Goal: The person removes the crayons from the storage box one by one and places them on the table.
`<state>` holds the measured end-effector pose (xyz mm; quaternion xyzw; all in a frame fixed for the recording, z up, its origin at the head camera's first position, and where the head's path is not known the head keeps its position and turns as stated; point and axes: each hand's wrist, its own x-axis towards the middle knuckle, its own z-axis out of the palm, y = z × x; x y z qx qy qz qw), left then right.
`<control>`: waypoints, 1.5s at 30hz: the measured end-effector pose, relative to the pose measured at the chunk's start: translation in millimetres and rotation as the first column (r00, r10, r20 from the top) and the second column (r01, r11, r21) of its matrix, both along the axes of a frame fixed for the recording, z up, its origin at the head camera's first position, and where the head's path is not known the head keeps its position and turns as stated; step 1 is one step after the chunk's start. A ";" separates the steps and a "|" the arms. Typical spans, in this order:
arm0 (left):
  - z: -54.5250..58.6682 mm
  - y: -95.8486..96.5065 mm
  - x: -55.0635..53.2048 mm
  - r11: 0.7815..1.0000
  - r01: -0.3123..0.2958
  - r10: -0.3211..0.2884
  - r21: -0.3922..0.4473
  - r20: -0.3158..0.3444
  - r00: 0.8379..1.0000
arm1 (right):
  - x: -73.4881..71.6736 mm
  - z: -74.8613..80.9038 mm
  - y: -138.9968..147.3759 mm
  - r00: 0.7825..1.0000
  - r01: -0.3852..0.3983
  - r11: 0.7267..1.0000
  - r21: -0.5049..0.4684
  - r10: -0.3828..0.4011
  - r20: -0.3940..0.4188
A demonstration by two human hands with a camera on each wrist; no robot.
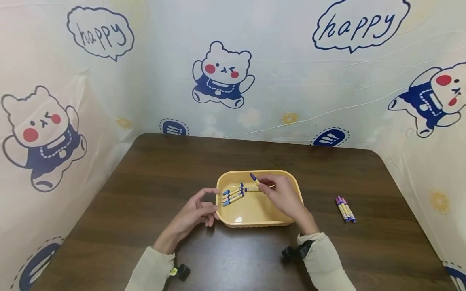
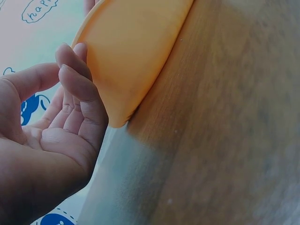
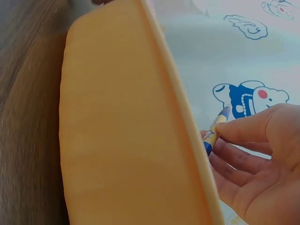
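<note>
Over a yellow tray (image 1: 291, 184) on the worktop (image 1: 145, 182), the right hand (image 1: 282, 196) pinches a blue crayon (image 1: 254, 179); the left hand (image 1: 194, 214), fingers relaxed, touches the tray's edge.

Dark wooden table (image 1: 153, 178); bear-printed "happy" sheets (image 1: 291, 81) hang behind and beside

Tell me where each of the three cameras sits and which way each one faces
Head: above, facing forward and down at table, tray, both hands.
Left wrist: low beside left hand, facing tray's outer wall.
Right wrist: low behind right hand, which pinches a crayon, facing the tray.
Shared: all three show the tray.
</note>
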<state>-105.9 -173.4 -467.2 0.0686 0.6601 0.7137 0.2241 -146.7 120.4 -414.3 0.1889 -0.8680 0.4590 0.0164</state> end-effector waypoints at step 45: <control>-2.7 4.9 -0.8 0.998 0.019 -0.019 0.056 -0.001 1.000 | 55.0 -33.6 186.2 0.851 0.522 0.844 0.119 -0.507 -0.139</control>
